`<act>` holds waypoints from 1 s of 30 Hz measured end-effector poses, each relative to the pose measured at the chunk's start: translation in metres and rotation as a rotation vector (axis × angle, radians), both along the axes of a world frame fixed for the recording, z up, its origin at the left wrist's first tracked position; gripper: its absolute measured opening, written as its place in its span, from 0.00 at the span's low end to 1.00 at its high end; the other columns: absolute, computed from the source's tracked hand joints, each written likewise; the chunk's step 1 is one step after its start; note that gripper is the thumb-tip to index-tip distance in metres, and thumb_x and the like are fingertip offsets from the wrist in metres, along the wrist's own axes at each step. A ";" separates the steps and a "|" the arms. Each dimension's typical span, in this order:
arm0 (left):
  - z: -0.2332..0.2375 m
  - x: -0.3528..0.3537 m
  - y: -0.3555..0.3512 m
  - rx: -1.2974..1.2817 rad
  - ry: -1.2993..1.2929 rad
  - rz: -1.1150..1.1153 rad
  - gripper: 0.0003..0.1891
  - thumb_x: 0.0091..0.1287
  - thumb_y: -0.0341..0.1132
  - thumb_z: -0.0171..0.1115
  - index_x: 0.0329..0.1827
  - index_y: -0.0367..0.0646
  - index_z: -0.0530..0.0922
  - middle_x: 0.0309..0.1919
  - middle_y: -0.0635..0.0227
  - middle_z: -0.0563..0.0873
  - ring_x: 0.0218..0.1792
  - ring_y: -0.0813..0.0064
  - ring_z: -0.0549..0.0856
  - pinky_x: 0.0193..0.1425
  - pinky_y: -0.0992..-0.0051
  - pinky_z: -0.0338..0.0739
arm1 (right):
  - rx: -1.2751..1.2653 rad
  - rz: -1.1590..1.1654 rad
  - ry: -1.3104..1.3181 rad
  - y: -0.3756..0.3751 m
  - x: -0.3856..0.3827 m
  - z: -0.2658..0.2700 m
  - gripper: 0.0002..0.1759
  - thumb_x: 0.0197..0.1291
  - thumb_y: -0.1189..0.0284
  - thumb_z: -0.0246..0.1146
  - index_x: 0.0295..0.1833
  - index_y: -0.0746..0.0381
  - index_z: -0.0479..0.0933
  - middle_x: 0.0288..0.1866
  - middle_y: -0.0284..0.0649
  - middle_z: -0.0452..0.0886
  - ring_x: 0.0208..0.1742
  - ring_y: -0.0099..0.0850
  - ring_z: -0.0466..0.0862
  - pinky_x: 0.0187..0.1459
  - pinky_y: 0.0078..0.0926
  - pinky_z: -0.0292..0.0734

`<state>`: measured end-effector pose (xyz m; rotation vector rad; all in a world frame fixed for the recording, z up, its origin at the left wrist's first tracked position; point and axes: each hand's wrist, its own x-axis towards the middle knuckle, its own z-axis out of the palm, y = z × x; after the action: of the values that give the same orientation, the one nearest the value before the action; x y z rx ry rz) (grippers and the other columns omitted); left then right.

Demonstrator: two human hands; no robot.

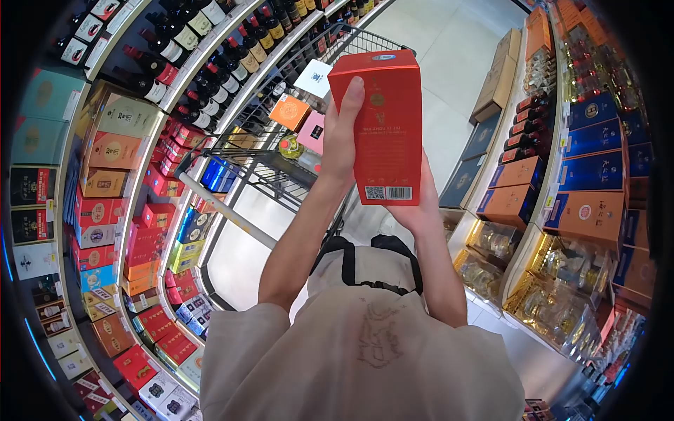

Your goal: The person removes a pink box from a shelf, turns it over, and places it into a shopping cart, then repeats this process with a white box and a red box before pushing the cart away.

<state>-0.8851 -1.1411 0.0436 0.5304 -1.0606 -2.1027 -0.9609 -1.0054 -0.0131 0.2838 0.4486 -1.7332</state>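
Note:
A tall red box (386, 133) with a QR code and barcode near its lower edge is held up in front of me. My left hand (342, 123) grips its left side, the thumb lying on the printed face. Under the lower right part of the box is my right hand (421, 203), its fingers mostly hidden behind the box. Just beyond and left stands a wire shopping cart (263, 175), holding a white box (313, 78), an orange box (289, 111), a pink box (311, 133) and a bottle with yellow liquid (290, 146).
Curved shelves (151, 119) on the left carry dark wine bottles (242, 56) and coloured boxes. Blue and brown boxes (590, 158), bottles and clear-fronted gold packages (554, 302) fill the right shelves. The cart's handle (225, 210) crosses at left. Pale floor tiles (442, 56) lie ahead.

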 end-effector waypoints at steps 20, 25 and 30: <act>-0.070 -0.138 0.046 0.093 0.199 -0.114 0.35 0.79 0.66 0.52 0.77 0.49 0.70 0.71 0.66 0.80 0.72 0.64 0.80 0.74 0.56 0.77 | 0.073 -0.292 0.120 0.067 -0.121 -0.013 0.32 0.83 0.44 0.47 0.78 0.54 0.68 0.76 0.39 0.77 0.74 0.36 0.78 0.74 0.50 0.72; -0.103 -0.163 0.016 0.261 0.330 -0.169 0.39 0.77 0.70 0.51 0.77 0.48 0.71 0.71 0.65 0.81 0.71 0.63 0.81 0.75 0.56 0.77 | 0.253 -0.524 0.318 0.044 -0.115 -0.013 0.34 0.83 0.43 0.47 0.79 0.56 0.67 0.76 0.37 0.75 0.75 0.33 0.75 0.76 0.41 0.69; -0.111 -0.199 -0.022 0.374 0.502 -0.243 0.38 0.77 0.69 0.53 0.76 0.46 0.73 0.71 0.63 0.82 0.69 0.63 0.83 0.73 0.55 0.80 | 0.261 -0.586 0.374 0.010 -0.133 -0.017 0.34 0.83 0.43 0.46 0.79 0.57 0.67 0.76 0.37 0.75 0.75 0.33 0.74 0.76 0.40 0.67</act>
<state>-1.0843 -1.1634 -0.0673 0.0260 -0.4651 -2.4842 -1.0940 -0.9955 -0.0304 0.2960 0.9388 -2.3151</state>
